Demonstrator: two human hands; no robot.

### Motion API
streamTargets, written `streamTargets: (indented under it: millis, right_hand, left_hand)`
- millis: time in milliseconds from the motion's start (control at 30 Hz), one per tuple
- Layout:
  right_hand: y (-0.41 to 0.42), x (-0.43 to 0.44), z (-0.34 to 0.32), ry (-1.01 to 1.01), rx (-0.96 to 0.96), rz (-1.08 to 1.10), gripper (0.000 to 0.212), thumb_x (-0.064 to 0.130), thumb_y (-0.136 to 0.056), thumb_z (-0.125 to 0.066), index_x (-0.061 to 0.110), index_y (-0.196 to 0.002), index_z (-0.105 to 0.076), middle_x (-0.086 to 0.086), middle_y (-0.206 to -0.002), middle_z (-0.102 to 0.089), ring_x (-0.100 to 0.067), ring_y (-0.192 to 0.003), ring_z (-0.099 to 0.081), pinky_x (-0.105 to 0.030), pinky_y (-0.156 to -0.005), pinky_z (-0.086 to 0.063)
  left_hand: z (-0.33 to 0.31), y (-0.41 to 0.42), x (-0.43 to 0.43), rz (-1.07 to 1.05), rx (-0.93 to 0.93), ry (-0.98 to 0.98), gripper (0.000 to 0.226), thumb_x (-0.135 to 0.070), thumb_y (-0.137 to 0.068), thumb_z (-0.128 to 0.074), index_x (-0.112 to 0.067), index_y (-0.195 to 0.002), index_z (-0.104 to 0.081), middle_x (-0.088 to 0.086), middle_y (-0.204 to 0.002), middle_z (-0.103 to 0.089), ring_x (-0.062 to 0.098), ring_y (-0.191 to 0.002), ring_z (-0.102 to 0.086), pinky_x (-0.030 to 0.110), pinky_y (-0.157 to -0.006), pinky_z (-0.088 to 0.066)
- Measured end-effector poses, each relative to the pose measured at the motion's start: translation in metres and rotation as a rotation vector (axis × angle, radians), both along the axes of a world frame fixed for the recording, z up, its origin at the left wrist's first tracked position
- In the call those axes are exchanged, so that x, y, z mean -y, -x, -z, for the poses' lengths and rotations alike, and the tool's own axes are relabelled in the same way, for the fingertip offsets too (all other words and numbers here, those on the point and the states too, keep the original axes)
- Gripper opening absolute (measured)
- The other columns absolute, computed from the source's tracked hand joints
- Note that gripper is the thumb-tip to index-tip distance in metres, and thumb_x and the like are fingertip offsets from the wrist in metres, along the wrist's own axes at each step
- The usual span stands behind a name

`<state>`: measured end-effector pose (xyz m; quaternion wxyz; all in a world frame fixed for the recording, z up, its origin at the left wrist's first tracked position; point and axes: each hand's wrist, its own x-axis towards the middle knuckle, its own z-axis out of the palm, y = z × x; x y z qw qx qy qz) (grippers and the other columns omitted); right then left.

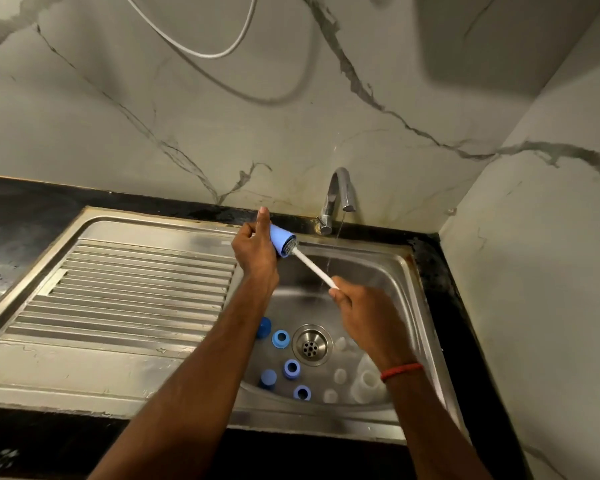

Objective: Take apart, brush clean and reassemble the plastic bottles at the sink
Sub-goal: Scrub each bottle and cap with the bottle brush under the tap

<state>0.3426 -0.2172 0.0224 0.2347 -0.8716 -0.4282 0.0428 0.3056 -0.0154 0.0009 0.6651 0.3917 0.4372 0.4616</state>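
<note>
Over the sink (361, 419), the left hand (253, 249) grips a light, likely slippery blue cap (282, 241) by its sides; the right hand (361, 308) pinches the brush (312, 266) handle

Both forearms reach forward; the left hand (255, 252) grips a blue cap (280, 241), thumb raised, while the right hand (364, 311) clasps a white brush handle (312, 266).
</note>
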Motion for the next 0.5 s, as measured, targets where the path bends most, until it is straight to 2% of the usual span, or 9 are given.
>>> streamTargets:
  millis: [67,133,200,300,400,500]
  right_hand:
    - [0.006,0.001,0.001,0.03,-0.108,-0.066,0.03,0.034,-0.102,-0.052,0.024,-0.127,-0.065,-0.001,-0.08,-0.07,-0.008,-0.065,-0.057,-0.017,-0.058,-0.039]
    - [-0.005,0.008,-0.006,0.056,-0.116,-0.118,0.027,0.033,-0.102,-0.053,0.023,-0.123,-0.068,0.002,-0.072,-0.067,-0.004,-0.058,-0.054,-0.012,-0.054,-0.036]
    - [-0.02,0.014,-0.007,0.022,-0.061,-0.08,0.024,0.035,-0.102,-0.052,0.025,-0.116,-0.069,0.003,-0.063,-0.061,-0.006,-0.054,-0.054,-0.016,-0.052,-0.041]
    - [-0.019,0.012,0.001,0.055,0.05,-0.05,0.025,0.035,-0.103,-0.05,0.026,-0.119,-0.065,-0.001,-0.07,-0.066,-0.016,-0.062,-0.061,-0.033,-0.06,-0.052]
    - [-0.013,0.011,0.002,0.05,-0.06,-0.135,0.025,0.029,-0.101,-0.056,0.019,-0.119,-0.069,-0.004,-0.077,-0.071,-0.017,-0.069,-0.065,-0.031,-0.066,-0.053]
    - [-0.031,0.019,0.003,-0.027,-0.158,-0.061,0.021,0.029,-0.098,-0.061,0.02,-0.112,-0.073,-0.007,-0.082,-0.073,-0.021,-0.076,-0.069,-0.038,-0.073,-0.056]
  left_hand:
    - [0.009,0.004,0.001,0.0,-0.019,0.039,0.035,-0.043,-0.092,-0.071,-0.015,-0.074,-0.06,0.001,-0.07,-0.061,0.01,-0.063,-0.061,0.023,-0.055,-0.053]
    - [0.021,0.011,0.002,-0.01,-0.029,0.082,0.035,-0.045,-0.092,-0.07,-0.013,-0.079,-0.062,0.002,-0.072,-0.062,0.011,-0.064,-0.063,0.022,-0.052,-0.052]
    - [0.025,0.013,0.001,-0.005,-0.039,0.088,0.037,-0.047,-0.092,-0.069,-0.01,-0.087,-0.063,0.005,-0.079,-0.066,0.015,-0.07,-0.068,0.026,-0.054,-0.056]
    - [0.022,0.006,0.002,0.038,-0.046,0.056,0.041,-0.049,-0.09,-0.07,-0.01,-0.089,-0.059,0.008,-0.082,-0.067,0.018,-0.071,-0.069,0.036,-0.059,-0.061]
    - [0.027,0.005,0.004,0.057,-0.119,0.02,0.043,-0.053,-0.09,-0.069,-0.011,-0.087,-0.062,0.006,-0.079,-0.063,0.015,-0.069,-0.064,0.03,-0.061,-0.056]
    - [0.031,0.01,0.001,0.058,-0.096,0.051,0.041,-0.052,-0.09,-0.068,-0.011,-0.089,-0.061,0.005,-0.081,-0.067,0.014,-0.069,-0.067,0.024,-0.054,-0.054]
